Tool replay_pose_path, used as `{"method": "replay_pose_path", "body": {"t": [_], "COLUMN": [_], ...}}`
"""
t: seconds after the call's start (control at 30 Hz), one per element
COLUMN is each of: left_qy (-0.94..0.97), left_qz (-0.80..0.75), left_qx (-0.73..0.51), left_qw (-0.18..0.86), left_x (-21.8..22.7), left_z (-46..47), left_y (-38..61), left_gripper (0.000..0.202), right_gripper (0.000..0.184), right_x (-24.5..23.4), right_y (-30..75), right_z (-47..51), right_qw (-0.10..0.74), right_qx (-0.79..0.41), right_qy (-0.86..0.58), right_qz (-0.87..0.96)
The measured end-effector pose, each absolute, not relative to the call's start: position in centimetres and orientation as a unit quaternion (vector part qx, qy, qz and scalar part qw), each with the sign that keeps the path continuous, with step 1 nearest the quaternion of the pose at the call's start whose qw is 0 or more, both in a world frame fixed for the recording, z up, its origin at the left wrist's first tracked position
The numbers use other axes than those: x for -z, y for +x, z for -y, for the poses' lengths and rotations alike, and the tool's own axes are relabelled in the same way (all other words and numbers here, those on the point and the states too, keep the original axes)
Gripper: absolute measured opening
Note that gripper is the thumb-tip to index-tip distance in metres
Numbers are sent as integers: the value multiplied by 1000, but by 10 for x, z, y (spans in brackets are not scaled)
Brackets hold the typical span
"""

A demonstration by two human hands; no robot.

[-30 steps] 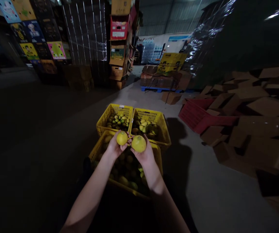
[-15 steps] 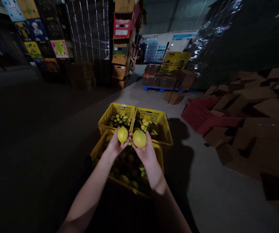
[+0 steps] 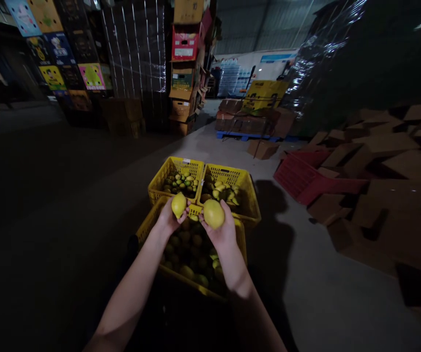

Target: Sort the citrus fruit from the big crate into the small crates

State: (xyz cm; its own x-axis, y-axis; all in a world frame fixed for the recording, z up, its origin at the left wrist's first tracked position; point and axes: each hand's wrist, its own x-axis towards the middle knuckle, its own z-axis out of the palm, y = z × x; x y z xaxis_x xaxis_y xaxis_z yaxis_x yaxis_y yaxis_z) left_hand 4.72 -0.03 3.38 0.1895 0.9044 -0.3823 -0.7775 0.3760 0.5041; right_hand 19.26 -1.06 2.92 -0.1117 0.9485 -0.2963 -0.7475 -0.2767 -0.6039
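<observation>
My left hand (image 3: 167, 220) is closed around a small yellow lemon (image 3: 178, 205). A larger yellow lemon (image 3: 214, 213) sits in my right hand (image 3: 222, 231), fingers wrapped round it. Both hands are held side by side, a little apart, above the near yellow crate (image 3: 145, 229), which holds several yellow and green lemons. Beyond it stand two more yellow crates: the far left crate (image 3: 158, 179) holds smaller greenish fruit, the far right crate (image 3: 249, 196) holds mixed yellow fruit.
A red crate (image 3: 300, 181) lies tipped on the floor at the right beside a heap of flattened cardboard boxes (image 3: 386, 166). Stacked cartons (image 3: 185, 63) and wrapped pallets stand at the back. Grey concrete floor (image 3: 316, 283) runs along the right.
My two hands have drifted slightly apart, the left lemon moving left and down. The fruit stay held.
</observation>
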Motion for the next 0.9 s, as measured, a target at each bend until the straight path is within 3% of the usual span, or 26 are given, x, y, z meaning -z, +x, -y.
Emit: {"method": "replay_pose_path", "body": {"t": [0.2, 0.33, 0.47, 0.57, 0.8, 0.9], "left_qy": [204, 400, 382, 363, 310, 337], "left_qz": [-426, -495, -587, -609, -636, -626], "left_qx": [-526, -402, -290, -328, -507, -512], "left_qw": [707, 658, 652, 624, 493, 481], "left_x": [-30, 0, 44, 50, -11, -20], "left_z": [-2, 9, 30, 26, -21, -10], "left_y": [46, 44, 43, 35, -19, -22], "left_gripper": [32, 19, 16, 22, 36, 32], "right_gripper": [33, 29, 25, 25, 26, 23], "right_x": [-27, -26, -31, -35, -29, -26], "right_y": [196, 205, 213, 214, 215, 216], "right_z": [8, 6, 7, 9, 11, 11], "right_qw": [553, 557, 557, 551, 530, 533], "right_qx": [-755, -771, -774, -775, -789, -782], "right_qy": [-326, -296, -296, -305, -304, -312], "right_qz": [134, 93, 57, 53, 64, 82]}}
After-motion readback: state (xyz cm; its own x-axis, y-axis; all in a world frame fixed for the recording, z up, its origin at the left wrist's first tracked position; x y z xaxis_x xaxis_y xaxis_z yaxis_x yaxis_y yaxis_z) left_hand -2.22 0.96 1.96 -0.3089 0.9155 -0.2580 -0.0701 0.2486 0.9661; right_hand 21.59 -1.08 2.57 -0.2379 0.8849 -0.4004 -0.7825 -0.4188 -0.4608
